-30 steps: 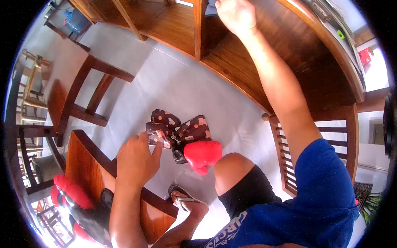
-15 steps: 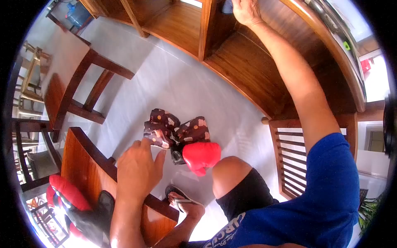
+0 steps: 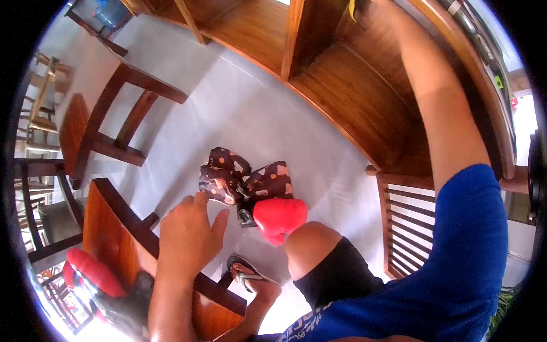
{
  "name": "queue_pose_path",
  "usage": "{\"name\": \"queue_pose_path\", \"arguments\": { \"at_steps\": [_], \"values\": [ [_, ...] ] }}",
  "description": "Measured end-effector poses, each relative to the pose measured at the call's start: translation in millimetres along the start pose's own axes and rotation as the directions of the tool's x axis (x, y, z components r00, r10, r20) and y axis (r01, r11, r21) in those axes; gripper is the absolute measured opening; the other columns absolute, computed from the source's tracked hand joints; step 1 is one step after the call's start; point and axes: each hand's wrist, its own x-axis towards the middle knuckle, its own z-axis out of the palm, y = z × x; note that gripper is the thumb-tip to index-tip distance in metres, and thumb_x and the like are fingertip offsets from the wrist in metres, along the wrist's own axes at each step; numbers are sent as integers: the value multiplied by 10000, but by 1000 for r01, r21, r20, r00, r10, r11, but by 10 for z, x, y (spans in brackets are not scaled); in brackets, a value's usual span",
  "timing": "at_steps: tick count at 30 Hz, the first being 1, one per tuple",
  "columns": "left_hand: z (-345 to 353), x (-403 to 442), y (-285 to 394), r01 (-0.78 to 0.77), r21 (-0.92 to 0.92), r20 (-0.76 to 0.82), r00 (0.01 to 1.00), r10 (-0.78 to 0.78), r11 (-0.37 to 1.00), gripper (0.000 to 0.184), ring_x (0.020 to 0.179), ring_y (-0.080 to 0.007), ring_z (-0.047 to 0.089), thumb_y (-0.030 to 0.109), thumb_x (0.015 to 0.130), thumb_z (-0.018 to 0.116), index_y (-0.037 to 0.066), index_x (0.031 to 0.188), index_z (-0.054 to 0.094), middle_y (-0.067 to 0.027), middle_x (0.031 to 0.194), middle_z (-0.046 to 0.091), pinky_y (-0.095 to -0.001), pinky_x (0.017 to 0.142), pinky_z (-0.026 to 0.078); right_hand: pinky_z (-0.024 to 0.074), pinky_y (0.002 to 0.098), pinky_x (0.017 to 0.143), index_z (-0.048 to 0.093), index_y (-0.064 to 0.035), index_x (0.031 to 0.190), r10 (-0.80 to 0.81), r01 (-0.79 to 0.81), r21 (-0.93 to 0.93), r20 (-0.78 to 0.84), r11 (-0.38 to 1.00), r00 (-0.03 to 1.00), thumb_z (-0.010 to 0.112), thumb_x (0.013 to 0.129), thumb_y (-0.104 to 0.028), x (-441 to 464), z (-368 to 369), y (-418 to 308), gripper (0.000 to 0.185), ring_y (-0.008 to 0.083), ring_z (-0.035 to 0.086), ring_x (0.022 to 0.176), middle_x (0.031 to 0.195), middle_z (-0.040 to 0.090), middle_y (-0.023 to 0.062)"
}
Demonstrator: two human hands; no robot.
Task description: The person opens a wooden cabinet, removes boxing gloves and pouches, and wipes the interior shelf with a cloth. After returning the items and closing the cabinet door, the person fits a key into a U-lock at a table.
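One floor (image 3: 239,108), one shelf (image 3: 342,71)

The left hand (image 3: 191,233) hovers, thumb spread, near cloth (image 3: 265,181) and a red glove (image 3: 282,215) on the floor. At the shelf, a yellow strip (image 3: 351,10) shows by the blurred right hand (image 3: 380,16), its hold unclear.

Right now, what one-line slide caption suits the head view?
Right hand beside a yellow strip at wooden shelving; left hand open; red boxing glove and patterned cloth on the floor.

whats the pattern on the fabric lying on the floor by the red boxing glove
Dark brown fabric with pale pinkish blotches and orange dots; head view.
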Motion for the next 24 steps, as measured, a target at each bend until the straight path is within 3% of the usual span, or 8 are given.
{"name": "queue_pose_path", "arguments": {
  "at_steps": [10, 11, 12, 15, 17, 18, 21, 24],
  "values": [
    [48, 16, -39, -22, -11, -35, 999, 22, 1000, 345, 833, -444, 687, 291, 892, 730, -25, 990, 634, -236, 900, 683, -525, 732, 550, 489, 414, 872, 634, -34, 1106, 63, -64, 1, 92, 998, 994, 538, 1000, -107, -828, -265, 541, 161, 343, 621, 1027, 1057, 673, 173],
    [56, 23, -50, -19, -3, -45, 999, 19, 1000, 346, 834, -444, 687, 294, 893, 729, -25, 986, 634, -236, 902, 684, -525, 732, 550, 478, 379, 861, 628, -35, 1102, 190, -201, 67, 133, 977, 973, 541, 1007, -84, -1040, -276, 660, 138, 296, 614, 1027, 1063, 673, 111],
    [65, 30, -74, -13, 28, -42, 999, 14, 1000, 347, 837, -444, 686, 296, 894, 728, -25, 984, 633, -236, 906, 683, -526, 734, 550, 535, 410, 909, 688, -28, 1118, 195, -178, -147, 110, 973, 975, 583, 1041, -313, -1144, -430, 376, 313, 211, 679, 985, 1014, 740, 149],
    [106, 40, -115, 6, 81, -29, 1000, -4, 997, 352, 847, -443, 685, 303, 896, 726, -26, 979, 632, -236, 916, 683, -526, 740, 550, 564, 366, 730, 659, -44, 1224, 604, -598, -80, 79, 797, 793, 634, 1031, -216, -1985, -405, 1186, 260, 187, 649, 934, 1010, 709, 100],
    [100, 46, -104, 22, 63, -38, 999, -20, 998, 354, 855, -442, 685, 305, 896, 726, -27, 979, 632, -235, 919, 683, -525, 745, 550, 547, 390, 836, 656, -66, 1258, 781, -774, 117, -33, 623, 624, 581, 1059, -233, -2109, -353, 936, 271, 229, 647, 952, 1168, 680, 114],
    [93, 29, -85, 17, 62, -41, 999, -15, 998, 354, 858, -442, 685, 304, 896, 725, -26, 981, 632, -235, 919, 682, -524, 747, 550, 531, 404, 886, 647, -76, 1290, 790, -789, 86, 29, 609, 613, 557, 1070, -242, -2138, -456, 845, 290, 246, 640, 982, 1217, 665, 119],
    [80, 12, -50, 11, 50, -46, 999, -9, 999, 350, 857, -443, 684, 303, 896, 724, -24, 981, 632, -234, 917, 681, -524, 750, 548, 370, 376, 1144, 565, -79, 1283, 735, -764, 166, 207, 624, 646, 534, 1041, -108, -1923, -103, 982, 245, 326, 505, 1315, 1315, 591, 178],
    [80, 38, -25, 18, 21, -17, 1000, -17, 1000, 345, 837, -444, 681, 303, 899, 722, -20, 971, 625, -231, 905, 675, -528, 738, 541, 465, 401, 1030, 512, -139, 1508, 500, -553, 134, 295, 822, 814, 600, 1006, -228, -1744, -35, 1071, 517, 319, 598, 1234, 1403, 612, 201]
  ]
}}
